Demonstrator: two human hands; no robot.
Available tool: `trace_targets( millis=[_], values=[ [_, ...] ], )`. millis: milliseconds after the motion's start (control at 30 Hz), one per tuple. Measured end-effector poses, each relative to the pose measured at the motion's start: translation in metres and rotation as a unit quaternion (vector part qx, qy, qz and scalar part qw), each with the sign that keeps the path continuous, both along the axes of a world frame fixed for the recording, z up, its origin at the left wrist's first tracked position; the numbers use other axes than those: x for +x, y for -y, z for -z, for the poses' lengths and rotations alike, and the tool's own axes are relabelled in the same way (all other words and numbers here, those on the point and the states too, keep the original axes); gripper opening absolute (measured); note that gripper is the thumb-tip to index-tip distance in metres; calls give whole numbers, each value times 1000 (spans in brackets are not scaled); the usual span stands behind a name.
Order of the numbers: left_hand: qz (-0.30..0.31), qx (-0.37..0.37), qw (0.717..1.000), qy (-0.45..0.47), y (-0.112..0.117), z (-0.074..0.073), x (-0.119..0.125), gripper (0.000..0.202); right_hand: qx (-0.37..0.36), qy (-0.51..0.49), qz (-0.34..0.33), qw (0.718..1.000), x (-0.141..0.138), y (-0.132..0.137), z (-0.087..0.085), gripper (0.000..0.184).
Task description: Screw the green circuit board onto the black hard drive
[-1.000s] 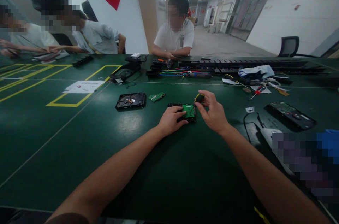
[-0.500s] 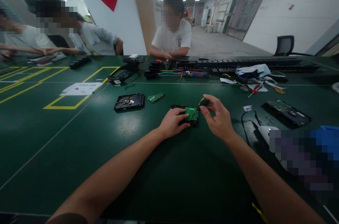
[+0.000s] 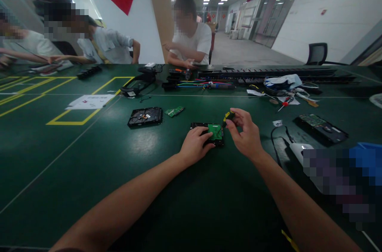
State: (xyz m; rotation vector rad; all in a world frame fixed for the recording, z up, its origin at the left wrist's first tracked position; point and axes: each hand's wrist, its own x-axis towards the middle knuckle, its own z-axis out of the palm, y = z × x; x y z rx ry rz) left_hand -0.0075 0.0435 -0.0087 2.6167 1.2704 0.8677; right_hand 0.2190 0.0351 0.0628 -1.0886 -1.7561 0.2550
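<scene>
A black hard drive with a green circuit board on top lies on the dark green table. My left hand rests on the drive, fingers curled over its near side, pinning it down. My right hand pinches a small black and yellow screwdriver, whose tip points down at the board's right edge.
A second opened drive and a loose green board lie to the left. Another drive, a red screwdriver, cables and cloths sit right and behind. Other people sit across the table. Yellow tape lines mark the left side.
My hands stay on the drive and screwdriver; the fingers of my right hand shifted slightly on the handle. The person opposite has raised an arm and leaned.
</scene>
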Motion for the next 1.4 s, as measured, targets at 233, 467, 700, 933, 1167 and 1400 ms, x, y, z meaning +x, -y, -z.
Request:
trace_targets(
  millis=[233,467,700,933,1167,1400],
  values=[
    [12,5,1000,9,-2,-1,-1,41,47,1,7,999,1,-1,8,44],
    [11,4,1000,6,-1,-2,-1,41,13,-26,-11,1000,-3,0,16,52],
    [17,16,1000,18,-1,0,-1,43,23,-65,-42,997,-4,-4,25,57],
    [13,27,1000,2,-7,0,-3,43,65,-70,21,995,0,-7,26,54],
    [13,29,999,5,-9,0,-4,42,48,-51,-36,997,1,-1,21,55],
    [13,26,1000,6,-9,1,-3,43,114,-14,38,993,5,-4,21,51]
  ],
)
